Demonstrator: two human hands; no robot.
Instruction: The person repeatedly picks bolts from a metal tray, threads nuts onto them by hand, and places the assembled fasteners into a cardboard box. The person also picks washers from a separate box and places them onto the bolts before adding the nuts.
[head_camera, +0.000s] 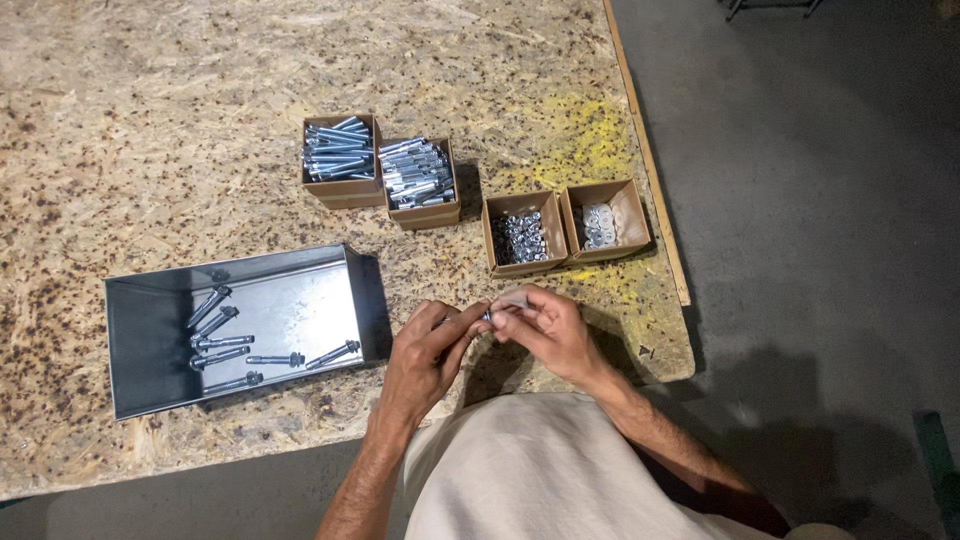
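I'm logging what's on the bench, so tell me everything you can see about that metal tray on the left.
The metal tray is a shallow rectangular bin of dull grey sheet metal with raised walls, lying flat on the chipboard table, left of the left hand. Its bright floor reflects light. Inside lie about seven assembled bolts, scattered singly at varied angles, mostly towards the middle and front. Neither hand touches it, and it stands apart from the cardboard boxes.
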